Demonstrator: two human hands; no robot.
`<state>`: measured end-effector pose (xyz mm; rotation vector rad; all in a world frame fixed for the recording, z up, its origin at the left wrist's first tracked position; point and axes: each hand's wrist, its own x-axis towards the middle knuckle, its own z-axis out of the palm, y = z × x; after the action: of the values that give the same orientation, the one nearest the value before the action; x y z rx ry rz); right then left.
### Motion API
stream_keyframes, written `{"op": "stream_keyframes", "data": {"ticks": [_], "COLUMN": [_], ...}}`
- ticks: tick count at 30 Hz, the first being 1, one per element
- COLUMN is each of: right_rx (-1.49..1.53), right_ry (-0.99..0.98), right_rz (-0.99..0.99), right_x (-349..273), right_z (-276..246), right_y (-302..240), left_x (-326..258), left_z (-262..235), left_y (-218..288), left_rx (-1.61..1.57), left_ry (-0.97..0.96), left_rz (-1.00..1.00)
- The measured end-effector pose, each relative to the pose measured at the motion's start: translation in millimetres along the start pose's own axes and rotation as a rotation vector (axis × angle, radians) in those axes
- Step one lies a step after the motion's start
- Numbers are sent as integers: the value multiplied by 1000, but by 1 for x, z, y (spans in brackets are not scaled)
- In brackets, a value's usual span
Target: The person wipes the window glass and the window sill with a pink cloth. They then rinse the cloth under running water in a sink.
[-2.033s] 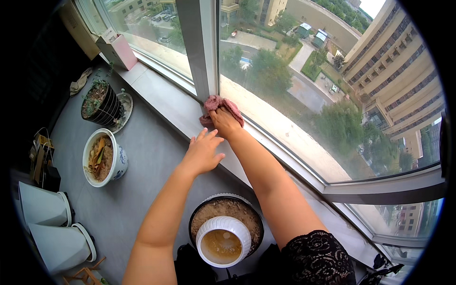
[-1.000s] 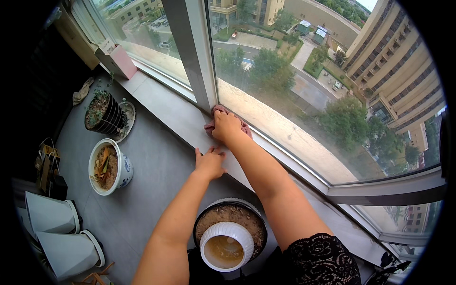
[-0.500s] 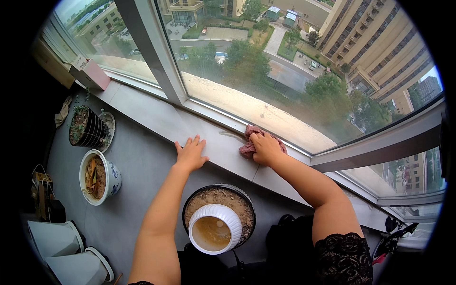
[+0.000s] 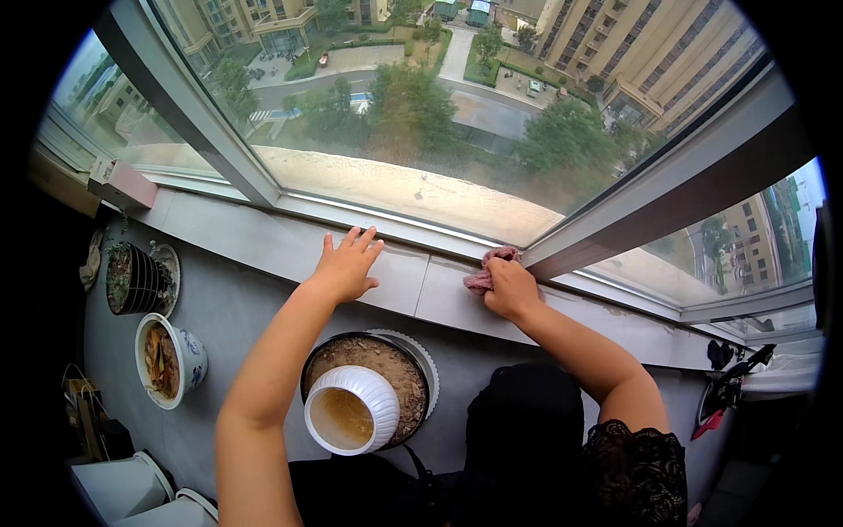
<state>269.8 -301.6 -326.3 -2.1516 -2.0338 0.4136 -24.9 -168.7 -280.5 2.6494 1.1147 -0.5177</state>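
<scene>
A crumpled reddish-pink cloth is bunched under my right hand, whose fingers are closed on it. Hand and cloth press on the pale tiled windowsill, close to the window frame's corner post. My left hand is spread over the same sill further left, fingers apart and holding nothing. Below, between my forearms, a white ribbed pot with a brownish inside rests tilted on the soil of a large dark-rimmed planter.
Left on the grey floor stand a blue-and-white flowerpot with dried leaves and a dark wire-ringed plant pot. White bins are at lower left. A pink box sits at the sill's left end. The window's corner post rises beside my right hand.
My right hand has slid the cloth rightward along the sill toward the corner post. The view has shifted to the right. My left hand stays spread by the sill.
</scene>
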Motion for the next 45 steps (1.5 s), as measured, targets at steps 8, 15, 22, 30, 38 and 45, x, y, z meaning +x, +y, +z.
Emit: {"op": "stream_keyframes", "data": {"ticks": [8,15,22,30,38,45], "right_rx": [-88,52,118,294,246,457], "right_ry": [255,219,252,18,35,-143], "right_rz": [-617,-439,-401,-714,-737,-517], "right_x": [122,40,12,136,212,91], "right_z": [85,32,31,73,104,21], "right_y": [-97,-7,20,-97,-195,-39], "left_x": [29,-42,-26,5,6,-7], "left_z": [-13,-1,32,58,39,55], "left_y": [5,-28,-44,-47,-46,-53], "left_rx": [79,-2,-60,-28,-139,-97], "left_ry": [-180,-65,23,-168,-284,-200], "left_rz": [-113,-92,-157,-218,-229,-208]}}
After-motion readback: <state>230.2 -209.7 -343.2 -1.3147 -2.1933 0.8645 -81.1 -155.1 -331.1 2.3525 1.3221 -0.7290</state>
